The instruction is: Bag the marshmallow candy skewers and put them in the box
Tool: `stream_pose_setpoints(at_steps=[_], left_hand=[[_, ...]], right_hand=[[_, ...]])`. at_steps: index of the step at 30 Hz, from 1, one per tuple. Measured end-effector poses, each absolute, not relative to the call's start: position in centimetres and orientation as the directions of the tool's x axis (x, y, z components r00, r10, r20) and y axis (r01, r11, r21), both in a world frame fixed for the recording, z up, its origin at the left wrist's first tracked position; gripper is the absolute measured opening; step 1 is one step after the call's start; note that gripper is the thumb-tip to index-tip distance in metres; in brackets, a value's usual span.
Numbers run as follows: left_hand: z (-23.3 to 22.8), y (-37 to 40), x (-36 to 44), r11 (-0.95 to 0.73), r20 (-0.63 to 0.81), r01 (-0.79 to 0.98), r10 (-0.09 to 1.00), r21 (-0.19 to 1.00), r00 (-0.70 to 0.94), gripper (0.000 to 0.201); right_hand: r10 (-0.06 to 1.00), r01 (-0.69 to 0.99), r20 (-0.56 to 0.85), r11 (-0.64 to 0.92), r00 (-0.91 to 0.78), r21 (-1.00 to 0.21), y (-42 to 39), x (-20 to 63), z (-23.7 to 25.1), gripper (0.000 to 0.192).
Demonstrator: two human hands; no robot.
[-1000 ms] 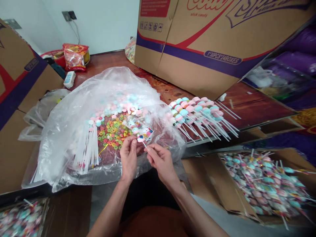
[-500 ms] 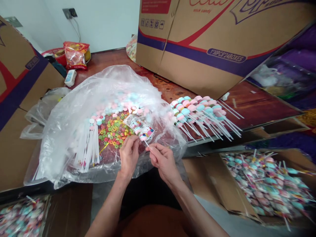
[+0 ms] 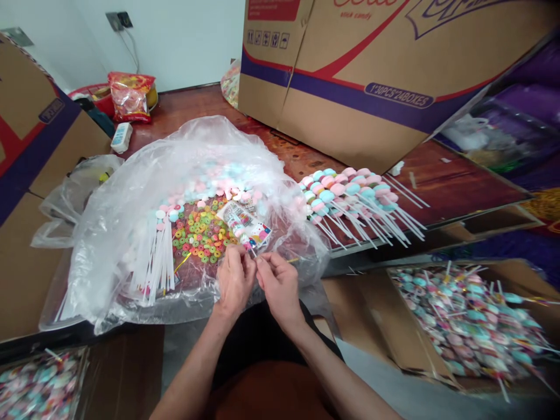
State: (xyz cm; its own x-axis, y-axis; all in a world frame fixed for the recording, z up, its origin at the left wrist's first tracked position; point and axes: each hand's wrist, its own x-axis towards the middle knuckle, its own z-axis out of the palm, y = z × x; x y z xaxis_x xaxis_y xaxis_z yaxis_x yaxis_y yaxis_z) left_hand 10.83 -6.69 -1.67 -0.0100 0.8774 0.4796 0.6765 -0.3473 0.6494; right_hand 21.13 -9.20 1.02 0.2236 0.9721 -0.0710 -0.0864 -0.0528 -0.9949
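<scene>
Both hands have closed in on each other since a second ago. The left hand [image 3: 235, 279] and right hand [image 3: 276, 283] now meet fingertip to fingertip at the near edge of the table [image 3: 441, 186]; earlier a short gap and a bare length of white stick showed between them. That stick is now all but hidden under the fingers. Both hands pinch the base of one wrapped candy stick [image 3: 245, 224], whose printed sleeve points up and away over the heap. Judgement: the work has moved from holding the stick to pinching the wrapper's neck shut, likely tying it; the tie itself is too small to see.

Around the hands: an open clear plastic bag [image 3: 131, 192] spread on the table, holding small coloured ring candies [image 3: 199, 236], pink and blue sweets, and loose white sticks [image 3: 157, 262] to the left. To the right, a row of unwrapped lollipops [image 3: 350, 195]. Below the table's right edge, a carton of wrapped ones [image 3: 464, 321]. A big box [image 3: 350, 70] stands at the far edge.
</scene>
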Motion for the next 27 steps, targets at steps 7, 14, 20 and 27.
stream_pose_setpoints(at_steps=[7,14,20,27], left_hand=[[-1.2,-8.2,9.8,-0.421,0.416,0.319,0.905,0.849,0.09,0.007],[1.9,-7.9,10.8,0.175,-0.219,-0.282,0.967,0.943,-0.133,0.037],[3.4,-6.8,9.5,0.225,-0.315,-0.54,0.946,0.811,-0.079,0.035],[1.7,-8.1,9.6,0.219,-0.345,-0.582,0.932,0.783,-0.114,0.039]], right_hand=[[0.973,0.16,0.105,0.073,0.206,-0.984,-9.1,21.7,0.5,0.021],[0.883,0.512,0.461,0.358,0.086,-0.781,-9.5,21.1,-0.2,0.018],[0.973,0.372,0.226,0.23,-0.055,-0.899,-10.8,20.7,0.4,0.022],[0.998,0.151,0.043,0.047,-0.035,-0.987,-10.3,19.2,0.6,0.028]])
